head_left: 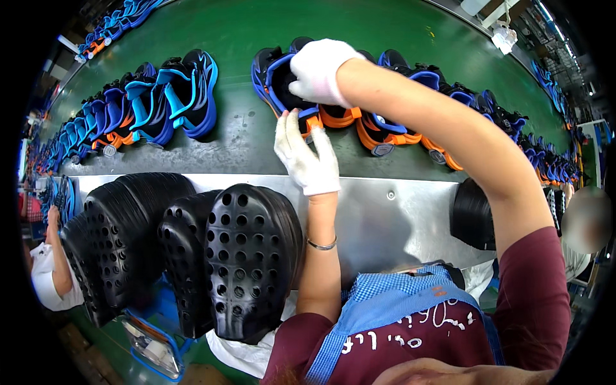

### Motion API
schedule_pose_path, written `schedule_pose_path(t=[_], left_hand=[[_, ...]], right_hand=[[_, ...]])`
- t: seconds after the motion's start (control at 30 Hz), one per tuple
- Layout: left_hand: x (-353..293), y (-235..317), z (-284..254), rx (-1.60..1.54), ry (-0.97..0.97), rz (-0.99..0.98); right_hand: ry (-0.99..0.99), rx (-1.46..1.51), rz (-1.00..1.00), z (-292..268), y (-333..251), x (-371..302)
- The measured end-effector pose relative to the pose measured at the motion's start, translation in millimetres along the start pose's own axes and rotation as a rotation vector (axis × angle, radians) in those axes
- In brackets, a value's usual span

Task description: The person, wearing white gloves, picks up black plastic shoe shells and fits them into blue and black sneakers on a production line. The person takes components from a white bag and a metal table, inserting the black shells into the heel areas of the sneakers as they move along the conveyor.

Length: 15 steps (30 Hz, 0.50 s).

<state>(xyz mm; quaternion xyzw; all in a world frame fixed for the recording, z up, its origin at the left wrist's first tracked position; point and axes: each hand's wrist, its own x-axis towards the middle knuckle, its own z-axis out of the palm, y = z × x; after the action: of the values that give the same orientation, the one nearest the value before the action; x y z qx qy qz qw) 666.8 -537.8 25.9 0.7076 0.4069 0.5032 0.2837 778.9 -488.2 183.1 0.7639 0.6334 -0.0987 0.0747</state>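
Shoe [274,82], blue and black with an orange heel, sits on the green table [256,25] just beyond the metal ledge [366,212], heel toward it. The white-gloved right hand [322,69] is at the shoe's opening, fingers bent; whether they grip it cannot be told. The left hand [305,154], also gloved, is between the ledge and the shoe, fingers straight, thumb spread, tips at the heel. Blue shoes [192,96] line up beyond the ledge's left part; black perforated pads [247,269] overlap its near left edge.
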Motion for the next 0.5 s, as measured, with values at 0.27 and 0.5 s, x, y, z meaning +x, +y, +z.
schedule_pose_path(t=[0.27,0.5], left_hand=[[-1.4,1.4,6.0,0.050,0.028,-0.009],[1.1,1.3,9.1,0.103,-0.003,-0.005]], right_hand=[[-0.009,-0.113,-0.023,45.7,-21.0,37.6],[-0.010,-0.133,-0.032,51.6,-12.3,54.7]])
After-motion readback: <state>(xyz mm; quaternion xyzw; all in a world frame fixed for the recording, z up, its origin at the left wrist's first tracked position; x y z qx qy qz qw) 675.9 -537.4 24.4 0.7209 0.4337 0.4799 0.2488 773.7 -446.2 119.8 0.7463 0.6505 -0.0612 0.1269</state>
